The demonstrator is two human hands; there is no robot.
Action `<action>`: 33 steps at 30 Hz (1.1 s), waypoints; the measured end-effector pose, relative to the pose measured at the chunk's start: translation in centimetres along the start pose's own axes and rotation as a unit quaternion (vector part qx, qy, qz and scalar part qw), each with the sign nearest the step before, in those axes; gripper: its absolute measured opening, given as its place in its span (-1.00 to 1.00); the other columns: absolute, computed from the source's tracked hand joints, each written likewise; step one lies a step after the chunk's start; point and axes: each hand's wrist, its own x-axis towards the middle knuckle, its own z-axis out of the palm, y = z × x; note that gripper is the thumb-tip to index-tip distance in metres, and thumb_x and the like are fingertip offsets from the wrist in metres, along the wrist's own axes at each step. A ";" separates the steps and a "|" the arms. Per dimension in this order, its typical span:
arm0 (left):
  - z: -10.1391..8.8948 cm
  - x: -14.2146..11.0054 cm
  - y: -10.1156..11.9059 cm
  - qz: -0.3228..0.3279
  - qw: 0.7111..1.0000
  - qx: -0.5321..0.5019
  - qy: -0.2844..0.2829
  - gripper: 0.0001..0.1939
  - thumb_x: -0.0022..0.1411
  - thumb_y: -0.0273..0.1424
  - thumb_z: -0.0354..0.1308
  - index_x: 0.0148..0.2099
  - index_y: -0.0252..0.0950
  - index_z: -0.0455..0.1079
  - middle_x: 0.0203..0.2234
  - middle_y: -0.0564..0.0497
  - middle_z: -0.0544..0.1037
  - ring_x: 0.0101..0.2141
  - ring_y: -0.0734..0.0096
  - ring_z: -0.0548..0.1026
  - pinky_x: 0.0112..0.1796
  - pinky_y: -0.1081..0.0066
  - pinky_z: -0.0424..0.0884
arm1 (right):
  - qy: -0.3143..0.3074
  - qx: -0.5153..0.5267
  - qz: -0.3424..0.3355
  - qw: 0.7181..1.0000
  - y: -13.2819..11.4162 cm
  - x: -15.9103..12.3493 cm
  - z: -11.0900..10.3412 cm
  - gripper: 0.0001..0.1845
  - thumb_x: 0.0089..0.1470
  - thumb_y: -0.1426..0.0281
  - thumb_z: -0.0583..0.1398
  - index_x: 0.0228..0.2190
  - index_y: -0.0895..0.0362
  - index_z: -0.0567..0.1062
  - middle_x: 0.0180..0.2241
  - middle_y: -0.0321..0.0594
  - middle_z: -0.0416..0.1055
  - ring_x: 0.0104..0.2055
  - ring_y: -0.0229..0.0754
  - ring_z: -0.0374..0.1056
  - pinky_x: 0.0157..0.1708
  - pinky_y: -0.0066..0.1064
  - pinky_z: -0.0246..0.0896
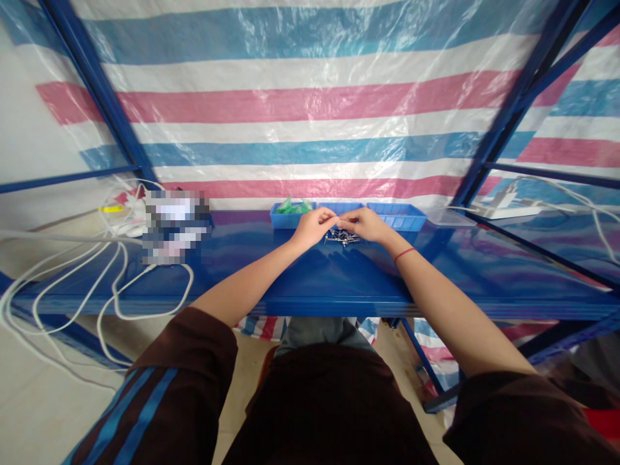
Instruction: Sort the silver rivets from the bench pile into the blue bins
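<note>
My left hand (314, 227) and my right hand (364, 223) meet fingertip to fingertip above the blue shelf. Both are pinched closed, and whatever sits between the fingers is too small to make out. Right below them lies a small pile of shiny metal pieces (345, 238), which look like screws or bolts. Behind the hands stand blue plastic bins in a row. The left bin (281, 221) holds green pieces (293, 206). My hands partly cover the middle bin (341, 207). No contents show in the right bin (407, 221).
White cables (116, 284) loop over the shelf's left end, near a blurred-out patch of items. A clear plastic tray (448, 217) lies right of the bins, and a white power strip (508, 205) sits farther right. Blue metal posts (504, 123) and a striped plastic sheet (300, 103) close off the back.
</note>
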 end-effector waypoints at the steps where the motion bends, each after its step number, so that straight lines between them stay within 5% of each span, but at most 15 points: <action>1: 0.0 0.0 0.2 0.002 1.000 0.002 0.002 -0.93 0.17 -0.43 0.16 -0.29 -0.33 0.43 -0.36 -0.03 0.59 -0.30 0.41 0.54 -0.18 0.39 0.42 | -0.002 0.004 0.003 1.000 -0.1 0.0 0.0 -0.55 -0.02 0.07 0.16 -0.37 0.19 0.60 -0.49 -0.23 0.47 -0.48 -0.24 0.25 -0.42 -0.40 0.12; 18: -0.4 0.1 0.5 0.014 0.999 0.022 0.023 -0.92 0.18 -0.47 0.15 -0.25 -0.33 0.43 -0.32 -0.01 0.58 -0.27 0.43 0.52 -0.15 0.40 0.40 | 0.078 0.020 -0.009 0.997 -1.0 0.0 -0.3 -0.66 -0.02 0.19 0.19 -0.40 0.21 0.58 -0.39 -0.13 0.53 -0.41 -0.20 0.34 -0.34 -0.35 0.22; 33: -0.2 0.5 -1.2 0.041 0.999 0.002 -0.034 -0.85 0.23 -0.42 0.09 -0.18 -0.37 0.41 -0.27 -0.05 0.57 -0.23 0.40 0.52 -0.13 0.40 0.39 | 0.140 -0.033 -0.045 0.988 -2.1 -0.2 -0.2 -0.72 -0.02 0.21 0.21 -0.44 0.20 0.53 -0.47 -0.19 0.47 -0.47 -0.25 0.28 -0.41 -0.40 0.17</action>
